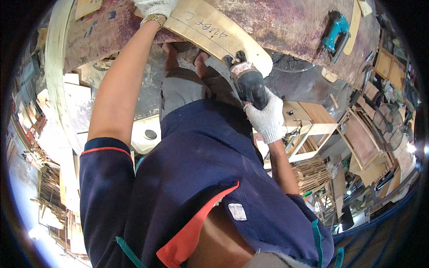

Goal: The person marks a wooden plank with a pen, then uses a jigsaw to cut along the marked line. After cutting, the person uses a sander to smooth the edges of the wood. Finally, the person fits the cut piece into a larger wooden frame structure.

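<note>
- Plainly, the pale curved board (214, 33) lies ahead of the person, at the near edge of the table (286, 27), its long axis slanting from the upper left down to the right, its rounded end jutting past that edge.
- The right hand (267, 117), in a white knit glove, is closed round the rear of a black power tool (251, 87); the board is beyond this hand, forward and a little to its left.
- The tool's front end meets the near side of the board close to the rounded end; whether it bites into the wood or only rests against it, I cannot tell.
- The left hand (156, 8), also gloved, is at the board's other end; the picture's upper edge cuts off its fingers, so I cannot tell whether it grips or just presses.
- Of the two, the right hand is nearer the rounded end.
- The table top is worn and stained reddish; a teal nail gun (336, 32) lies on it to the right, just beside a thin wood strip (355, 31).
- Around it is a cluttered workshop: a wooden cabinet (319, 114) right of the person, a standing fan (388, 123) farther right, and a heap of sticks (308, 174) nearer.
</note>
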`<action>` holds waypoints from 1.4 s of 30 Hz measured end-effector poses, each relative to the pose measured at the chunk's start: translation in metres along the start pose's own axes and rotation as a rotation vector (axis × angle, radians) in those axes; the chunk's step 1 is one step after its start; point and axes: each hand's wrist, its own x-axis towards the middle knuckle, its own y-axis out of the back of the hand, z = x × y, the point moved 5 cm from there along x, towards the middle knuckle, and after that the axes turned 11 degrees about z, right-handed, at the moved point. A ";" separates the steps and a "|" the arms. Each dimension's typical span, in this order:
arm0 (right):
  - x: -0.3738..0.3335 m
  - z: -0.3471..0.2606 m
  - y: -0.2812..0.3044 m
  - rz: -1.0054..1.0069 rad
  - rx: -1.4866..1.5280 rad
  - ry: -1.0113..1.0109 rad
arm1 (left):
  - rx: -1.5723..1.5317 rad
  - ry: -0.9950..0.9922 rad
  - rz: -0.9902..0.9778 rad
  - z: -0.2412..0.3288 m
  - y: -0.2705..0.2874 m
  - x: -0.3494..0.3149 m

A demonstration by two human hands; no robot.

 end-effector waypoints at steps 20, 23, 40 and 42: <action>0.025 0.002 0.010 -0.101 -0.236 0.162 | -0.019 0.017 -0.053 -0.008 -0.007 -0.002; 0.027 0.002 0.013 -0.103 -0.312 0.192 | -0.016 0.011 -0.035 -0.008 -0.008 -0.003; 0.041 -0.032 0.022 -0.177 -0.430 0.327 | -0.042 0.033 0.028 -0.010 -0.006 -0.004; 0.039 -0.035 0.024 -0.152 -0.440 0.323 | -0.069 0.028 -0.033 -0.002 -0.004 -0.001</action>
